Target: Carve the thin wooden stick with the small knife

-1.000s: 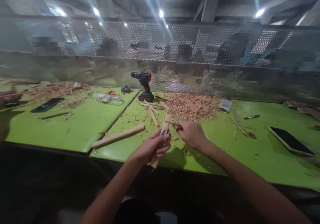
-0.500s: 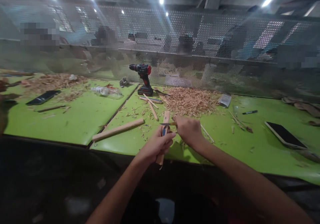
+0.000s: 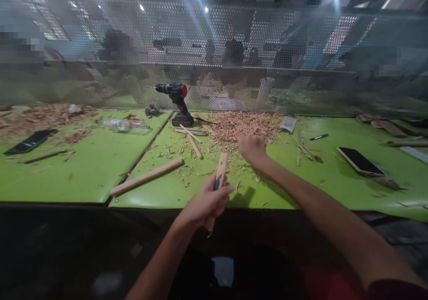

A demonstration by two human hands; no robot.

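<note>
My left hand point(image 3: 207, 202) is wrapped round a flat wooden strip point(image 3: 222, 164) with a blue mark on its face. The strip points up and away from me over the table's front edge, its lower end below my fist. My right hand point(image 3: 252, 148) is closed at the near edge of the wood shavings point(image 3: 245, 126), apart from the strip. A knife point(image 3: 230, 140) sticks out to the left of that fist, its thin blade faint against the shavings; the fingers hide its handle.
A cordless drill point(image 3: 177, 104) stands behind thin sticks point(image 3: 194, 146). A thick wooden rod point(image 3: 147, 176) lies to the left, near a plastic bottle point(image 3: 129, 125). Phones point(image 3: 361, 161) and a pen point(image 3: 318, 137) lie on the green table point(image 3: 301, 184). A perforated metal screen point(image 3: 187, 32) runs behind.
My right hand has moved forward with the knife, off the wooden strip and to the shavings. My left hand still holds the strip, slightly lower. The view has shifted to the right.
</note>
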